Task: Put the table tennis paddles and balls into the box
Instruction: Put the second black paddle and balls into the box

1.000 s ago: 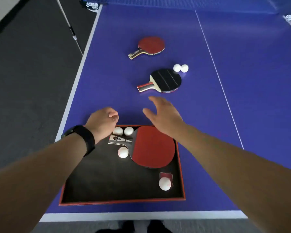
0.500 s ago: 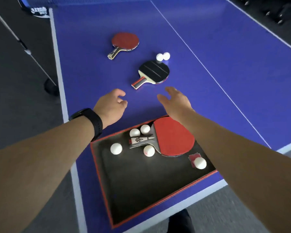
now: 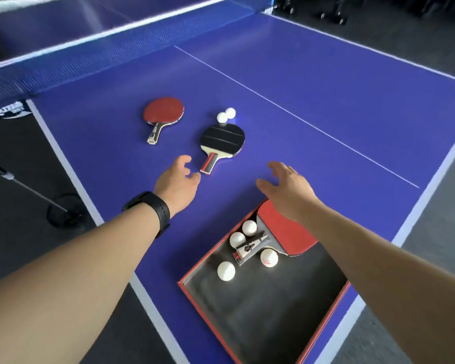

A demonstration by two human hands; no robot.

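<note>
Reaching out over the blue table (image 3: 326, 95), my left hand (image 3: 177, 183) hovers loosely curled and empty, just short of the black paddle's (image 3: 222, 139) handle. Right hand (image 3: 286, 190) spread wide, holding nothing, above the box (image 3: 247, 319). Red paddle (image 3: 163, 112) and two balls (image 3: 226, 114) wait beyond; one paddle and four balls boxed.

Both bare forearms reach forward over the desk (image 3: 326, 82), well apart from each other. The left hand (image 3: 177, 183) is loosely curled, thumb and fingers apart, holding nothing; a black band (image 3: 153, 208) wraps its wrist. The right hand (image 3: 286, 190) is spread, palm down, fingers extended, also empty.
</note>
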